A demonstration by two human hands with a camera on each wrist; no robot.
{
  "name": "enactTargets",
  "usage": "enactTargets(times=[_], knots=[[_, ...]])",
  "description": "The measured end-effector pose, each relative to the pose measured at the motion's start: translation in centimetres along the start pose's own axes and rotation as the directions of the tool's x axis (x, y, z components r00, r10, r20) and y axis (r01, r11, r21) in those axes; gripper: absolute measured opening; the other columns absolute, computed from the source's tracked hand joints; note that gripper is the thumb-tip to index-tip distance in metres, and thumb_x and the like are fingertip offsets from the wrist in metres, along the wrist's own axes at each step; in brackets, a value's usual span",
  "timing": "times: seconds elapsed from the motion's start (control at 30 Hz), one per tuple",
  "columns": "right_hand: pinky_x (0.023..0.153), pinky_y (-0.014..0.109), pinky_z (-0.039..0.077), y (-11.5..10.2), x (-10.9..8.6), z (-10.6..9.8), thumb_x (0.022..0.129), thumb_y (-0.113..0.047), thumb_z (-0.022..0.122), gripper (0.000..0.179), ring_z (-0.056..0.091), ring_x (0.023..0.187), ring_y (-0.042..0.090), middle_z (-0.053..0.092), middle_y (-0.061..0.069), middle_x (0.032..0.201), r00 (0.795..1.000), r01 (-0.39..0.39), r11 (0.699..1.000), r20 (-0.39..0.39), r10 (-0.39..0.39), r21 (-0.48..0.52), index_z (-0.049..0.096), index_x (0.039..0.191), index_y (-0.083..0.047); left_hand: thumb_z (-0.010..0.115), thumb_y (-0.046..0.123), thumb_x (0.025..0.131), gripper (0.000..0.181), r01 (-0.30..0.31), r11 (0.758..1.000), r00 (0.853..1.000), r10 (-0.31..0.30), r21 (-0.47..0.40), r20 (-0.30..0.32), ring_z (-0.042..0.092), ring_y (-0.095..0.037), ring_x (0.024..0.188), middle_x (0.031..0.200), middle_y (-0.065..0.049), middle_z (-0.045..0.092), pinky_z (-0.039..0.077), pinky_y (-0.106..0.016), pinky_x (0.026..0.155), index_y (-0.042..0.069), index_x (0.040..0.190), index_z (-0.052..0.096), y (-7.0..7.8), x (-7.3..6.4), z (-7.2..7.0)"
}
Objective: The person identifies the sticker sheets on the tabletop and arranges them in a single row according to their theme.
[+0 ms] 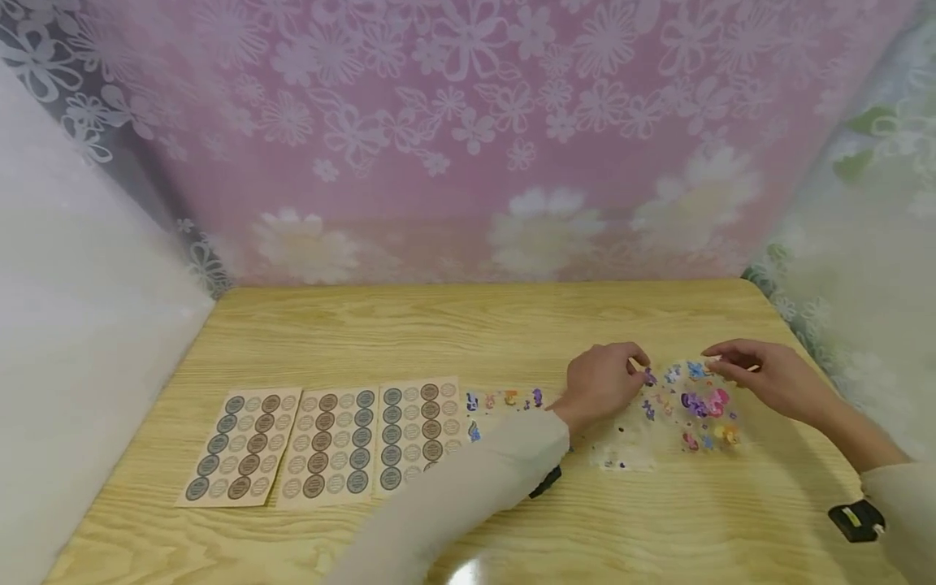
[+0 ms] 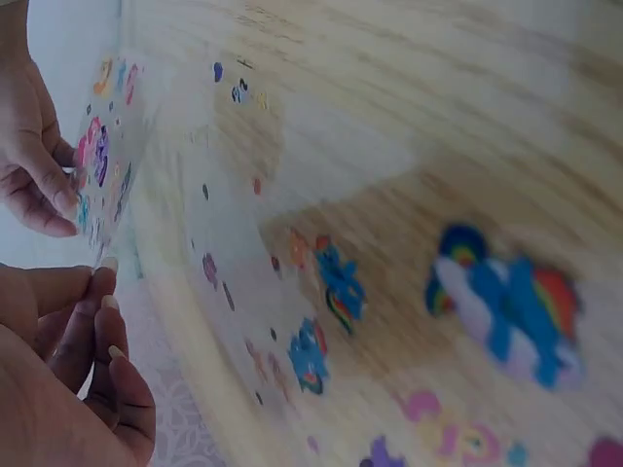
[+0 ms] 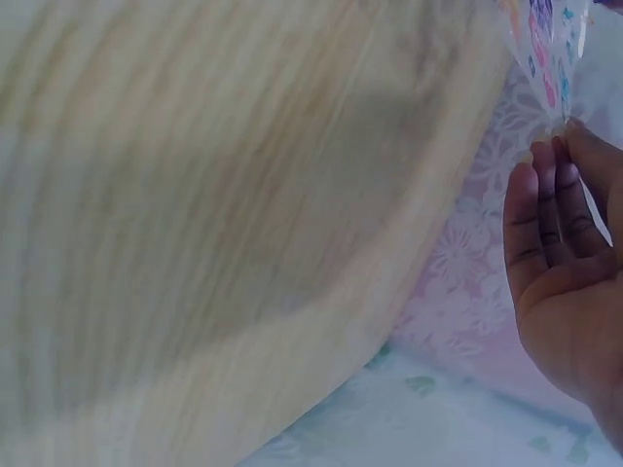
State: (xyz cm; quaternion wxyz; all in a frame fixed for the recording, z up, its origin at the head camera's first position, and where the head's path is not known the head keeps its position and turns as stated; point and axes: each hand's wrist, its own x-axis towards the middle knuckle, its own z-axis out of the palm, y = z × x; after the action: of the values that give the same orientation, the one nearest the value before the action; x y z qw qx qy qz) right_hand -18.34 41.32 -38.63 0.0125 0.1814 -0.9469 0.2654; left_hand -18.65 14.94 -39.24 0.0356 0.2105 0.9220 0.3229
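Observation:
A clear sheet of colourful cartoon pony stickers (image 1: 705, 405) is stretched between the two hands, raised over the right part of the table. My left hand (image 1: 603, 378) pinches its upper left corner between thumb and fingers. At the upper right corner, thumb and fingers of my right hand (image 1: 775, 378) pinch the edge. The left wrist view shows the held sheet (image 2: 107, 156) tilted up off the wood, and the right wrist view shows fingertips gripping its corner. Another clear sticker sheet (image 1: 625, 457) lies on the table below the left hand.
Three tan sheets of round brown and grey stickers (image 1: 237, 447) lie side by side at the left of the wooden table (image 1: 439, 325). A further clear pony sticker sheet (image 1: 500, 400) is partly hidden under the left sleeve (image 1: 468, 479). Flowered fabric (image 1: 468, 162) hangs behind.

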Motion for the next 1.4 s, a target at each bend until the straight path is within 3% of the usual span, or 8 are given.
enactTargets(times=[0.23,0.37,0.6,0.7,1.07,1.27,1.4], knots=[[0.058,0.026,0.048,1.3,-1.7,0.2,0.097,-0.018,0.059,0.023,0.060,0.078,0.003,0.068,0.001,0.097,0.997,-0.042,0.999,0.066,0.043,-0.009,0.066,0.116,-0.009,0.061,0.031,0.095,0.016,-0.049,0.989,0.998,0.044,0.139,0.041,0.048,0.007,0.061,0.083,0.020,0.063,0.036,-0.014,0.048,0.032,0.109,0.068,0.6,0.4,1.5],[0.058,0.027,0.049,1.5,-2.2,0.6,0.097,-0.018,0.058,0.021,0.059,0.078,0.004,0.067,0.002,0.097,0.996,-0.056,0.998,0.075,0.056,0.001,0.067,0.114,-0.008,0.060,0.031,0.095,0.017,-0.070,0.976,0.997,0.061,0.207,0.053,0.049,0.003,0.059,0.083,0.019,0.065,0.036,-0.017,0.048,0.033,0.109,0.068,0.8,0.6,2.1],[0.060,0.026,0.048,1.1,-2.0,1.3,0.096,-0.022,0.061,0.024,0.058,0.076,0.005,0.065,0.001,0.092,0.989,-0.099,0.995,0.109,0.100,-0.013,0.067,0.113,-0.006,0.059,0.032,0.095,0.020,-0.104,0.939,0.994,0.090,0.326,0.059,0.055,-0.004,0.075,0.095,0.021,0.066,0.038,-0.023,0.071,0.038,0.113,0.068,0.8,0.8,2.9],[0.061,0.026,0.047,1.1,-1.9,1.6,0.096,-0.022,0.061,0.023,0.056,0.074,0.005,0.064,-0.001,0.089,0.989,-0.100,0.995,0.107,0.102,-0.029,0.068,0.111,-0.006,0.058,0.031,0.096,0.022,-0.107,0.924,0.994,0.093,0.367,0.057,0.058,-0.005,0.081,0.097,0.021,0.066,0.040,-0.023,0.073,0.039,0.114,0.067,0.8,0.8,3.2],[0.062,0.026,0.046,1.2,-2.0,2.2,0.097,-0.024,0.060,0.023,0.054,0.072,0.008,0.061,-0.002,0.086,0.988,-0.109,0.992,0.100,0.115,-0.060,0.068,0.108,-0.006,0.056,0.032,0.097,0.015,-0.100,0.851,0.993,0.054,0.516,0.103,0.050,-0.008,0.082,0.088,0.019,0.067,0.039,-0.028,0.079,0.041,0.096,0.068,1.3,0.9,3.5],[0.061,0.026,0.046,1.2,-1.6,2.5,0.097,-0.022,0.059,0.021,0.054,0.072,0.007,0.060,-0.003,0.083,0.992,-0.085,0.994,0.093,0.091,-0.066,0.066,0.108,-0.006,0.057,0.031,0.096,0.013,-0.080,0.828,0.991,0.005,0.554,0.136,0.044,-0.010,0.082,0.088,0.018,0.063,0.036,-0.031,0.083,0.040,0.095,0.067,1.6,1.2,3.3],[0.063,0.026,0.047,1.3,-1.3,2.6,0.095,-0.019,0.061,0.019,0.055,0.073,0.009,0.060,-0.002,0.085,0.995,-0.051,0.996,0.084,0.057,-0.073,0.067,0.107,-0.006,0.052,0.032,0.099,0.016,-0.084,0.800,0.991,0.007,0.594,0.131,0.043,-0.010,0.086,0.094,0.015,0.059,0.035,-0.031,0.083,0.040,0.101,0.065,1.5,1.3,3.2]])
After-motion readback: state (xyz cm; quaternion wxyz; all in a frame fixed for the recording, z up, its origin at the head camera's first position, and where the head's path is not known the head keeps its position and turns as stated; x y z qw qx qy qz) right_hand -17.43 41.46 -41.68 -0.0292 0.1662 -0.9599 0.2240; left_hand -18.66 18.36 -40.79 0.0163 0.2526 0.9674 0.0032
